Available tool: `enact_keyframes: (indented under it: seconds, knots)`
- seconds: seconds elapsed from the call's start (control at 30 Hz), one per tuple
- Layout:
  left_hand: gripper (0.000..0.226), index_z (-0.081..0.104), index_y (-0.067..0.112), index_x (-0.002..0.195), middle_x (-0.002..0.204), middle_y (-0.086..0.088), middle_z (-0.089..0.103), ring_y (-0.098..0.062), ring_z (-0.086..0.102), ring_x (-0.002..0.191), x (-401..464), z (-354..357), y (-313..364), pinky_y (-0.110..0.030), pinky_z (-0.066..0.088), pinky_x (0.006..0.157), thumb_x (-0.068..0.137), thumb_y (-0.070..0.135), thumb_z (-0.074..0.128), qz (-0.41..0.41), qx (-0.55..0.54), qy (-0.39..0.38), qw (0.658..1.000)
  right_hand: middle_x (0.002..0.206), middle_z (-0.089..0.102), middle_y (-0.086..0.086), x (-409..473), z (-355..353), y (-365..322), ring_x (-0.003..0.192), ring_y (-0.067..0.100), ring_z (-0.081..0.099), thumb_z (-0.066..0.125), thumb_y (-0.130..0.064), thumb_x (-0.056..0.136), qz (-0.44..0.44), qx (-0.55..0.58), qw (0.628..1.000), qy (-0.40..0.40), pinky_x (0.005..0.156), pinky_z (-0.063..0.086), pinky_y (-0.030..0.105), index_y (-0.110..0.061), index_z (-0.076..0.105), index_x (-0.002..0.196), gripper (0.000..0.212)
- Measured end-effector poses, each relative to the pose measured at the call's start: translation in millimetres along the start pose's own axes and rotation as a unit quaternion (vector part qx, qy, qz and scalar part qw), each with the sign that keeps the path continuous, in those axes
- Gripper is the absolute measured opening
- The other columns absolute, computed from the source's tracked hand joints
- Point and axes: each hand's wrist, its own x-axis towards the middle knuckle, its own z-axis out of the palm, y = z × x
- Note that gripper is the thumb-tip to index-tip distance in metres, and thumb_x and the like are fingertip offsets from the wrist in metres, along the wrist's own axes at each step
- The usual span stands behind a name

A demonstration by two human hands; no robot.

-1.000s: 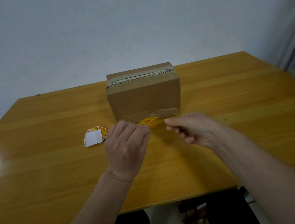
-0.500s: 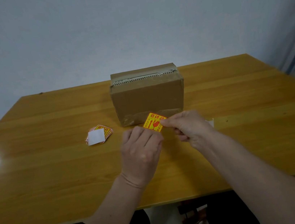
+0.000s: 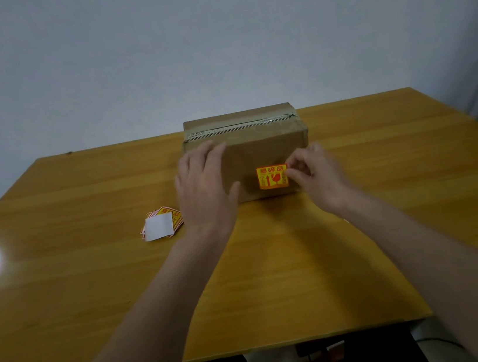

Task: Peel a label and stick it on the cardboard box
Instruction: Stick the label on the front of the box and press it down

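Sticking step: label [image 3: 272,177] sits on the near face of the box [image 3: 261,153], low, toward 4 o'clock. Right hand [image 3: 316,174] fingers pinch its right edge; left hand [image 3: 204,182], fingers spread flat, braces the box's left side. Next, probably: release, rub flat. Spare stack [image 3: 162,226] on tabletop [image 3: 94,293] at 9.

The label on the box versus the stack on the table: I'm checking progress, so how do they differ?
The label stands upright against the front of the box; the stack lies flat on the table. The label shows its printed face; the stack's top sheet is blank white. The right hand touches the label; no hand touches the stack. Both are yellow with red print.
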Motion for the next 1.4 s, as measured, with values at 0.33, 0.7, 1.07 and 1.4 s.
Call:
enact_keyframes:
  seconds: [0.33, 0.7, 1.07, 1.4]
  knots:
    - [0.083, 0.045, 0.016, 0.134, 0.137, -0.001, 0.05, -0.022, 0.038, 0.132, 22.2, 27.0, -15.7, -0.038, 0.021, 0.116, 0.062, 0.033, 0.083, 0.119, 0.082, 0.006, 0.989, 0.076, 0.065, 0.001, 20.9, 24.2, -2.9, 0.07, 0.024, 0.059, 0.057, -0.021, 0.092, -0.052, 0.029, 0.994, 0.091, 0.061, 0.051, 0.044, -0.017, 0.062, 0.091, 0.007]
    - [0.073, 0.054, 0.012, 0.124, 0.122, -0.008, 0.055, -0.024, 0.043, 0.118, 26.1, 35.0, -26.1, -0.04, 0.035, 0.108, 0.061, 0.032, 0.084, 0.106, 0.022, 0.065, 0.992, 0.057, 0.044, -0.014, 16.4, 40.4, -3.0, 0.047, 0.004, 0.04, 0.053, -0.023, 0.094, -0.021, -0.004, 0.992, 0.122, 0.046, 0.028, 0.02, -0.013, 0.063, 0.1, 0.016]
    - [0.068, 0.055, 0.023, 0.121, 0.128, 0.005, 0.057, -0.016, 0.035, 0.125, 24.4, 47.1, -25.6, -0.061, 0.026, 0.109, 0.061, 0.042, 0.08, 0.076, 0.004, 0.085, 0.993, 0.08, 0.07, 0.006, 15.7, 43.4, -13.4, 0.065, 0.022, 0.064, 0.053, -0.025, 0.095, -0.046, -0.112, 0.977, 0.174, 0.054, 0.045, 0.031, -0.01, 0.065, 0.104, 0.021]
    - [0.058, 0.058, 0.021, 0.111, 0.122, 0.003, 0.059, -0.022, 0.042, 0.119, 27.6, 51.2, -16.7, -0.049, 0.036, 0.102, 0.061, 0.039, 0.081, 0.045, -0.015, 0.101, 0.994, 0.077, 0.069, 0.006, 17.8, 45.6, -18.4, 0.066, 0.018, 0.059, 0.055, -0.029, 0.093, 0.038, -0.065, 0.981, 0.181, 0.062, 0.052, 0.037, -0.012, 0.065, 0.106, 0.024]
